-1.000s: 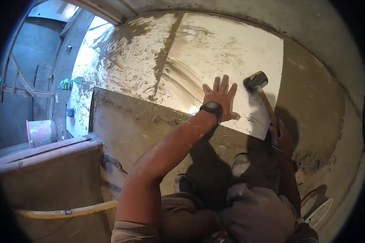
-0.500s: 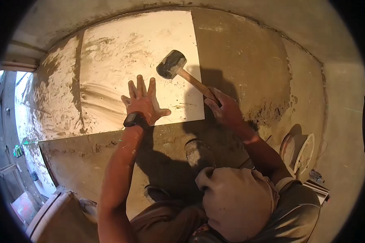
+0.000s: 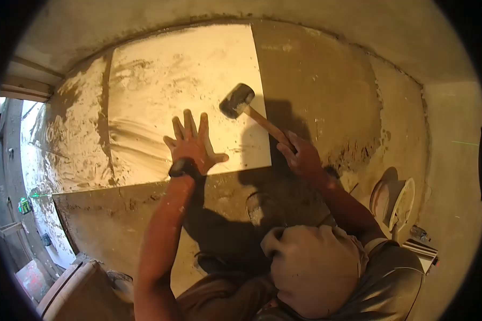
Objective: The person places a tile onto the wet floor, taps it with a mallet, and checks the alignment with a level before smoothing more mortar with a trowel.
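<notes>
**Mallet over a laid tile, one hand pressed flat**

The left hand [image 3: 193,142] lies open with fingers spread, palm flat on the pale tile [image 3: 182,75] close to its near edge. A dark wristband [image 3: 182,167] sits at the wrist. The right hand [image 3: 304,155] is closed around the wooden handle of a black-headed mallet [image 3: 260,121]. The mallet's head hangs over the tile near its right edge, just beyond the left fingertips; I cannot tell whether it touches the surface.

The tile lies on the floor [image 3: 332,91] along the far wall [image 3: 305,16], with a mortar-smeared neighbouring tile [image 3: 72,134] at its left edge. By the look of it, this tile is down and is being seated. The brown bed to its right and along its near edge carries no tiles, so much of the floor seems left to cover.
</notes>
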### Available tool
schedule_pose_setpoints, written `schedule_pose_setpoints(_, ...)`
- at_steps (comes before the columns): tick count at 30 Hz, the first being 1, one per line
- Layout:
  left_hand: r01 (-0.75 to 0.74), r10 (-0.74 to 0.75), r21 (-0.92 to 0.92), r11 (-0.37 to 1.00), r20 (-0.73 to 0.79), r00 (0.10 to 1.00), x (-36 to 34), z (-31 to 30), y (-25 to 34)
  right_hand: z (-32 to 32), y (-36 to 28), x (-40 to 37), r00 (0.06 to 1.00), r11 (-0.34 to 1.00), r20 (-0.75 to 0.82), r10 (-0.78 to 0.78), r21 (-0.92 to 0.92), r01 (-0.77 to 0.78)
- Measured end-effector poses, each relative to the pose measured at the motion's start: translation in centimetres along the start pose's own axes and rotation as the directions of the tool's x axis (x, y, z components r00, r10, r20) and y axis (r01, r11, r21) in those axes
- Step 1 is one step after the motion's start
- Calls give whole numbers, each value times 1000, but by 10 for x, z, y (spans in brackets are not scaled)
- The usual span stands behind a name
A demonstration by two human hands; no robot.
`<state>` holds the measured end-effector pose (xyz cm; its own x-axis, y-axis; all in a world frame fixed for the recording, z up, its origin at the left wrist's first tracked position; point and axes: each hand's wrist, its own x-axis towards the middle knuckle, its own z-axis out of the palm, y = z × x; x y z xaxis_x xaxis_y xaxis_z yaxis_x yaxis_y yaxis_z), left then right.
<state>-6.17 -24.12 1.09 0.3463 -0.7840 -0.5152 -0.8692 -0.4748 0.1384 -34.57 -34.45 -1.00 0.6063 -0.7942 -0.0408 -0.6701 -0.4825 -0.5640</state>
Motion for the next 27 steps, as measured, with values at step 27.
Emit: schedule_pose_setpoints(27, 54, -55, -46, 998, -35, 998, 37, -26, -8, 30, -19, 97, 1000, 1000, 16, -20, 20, 20)
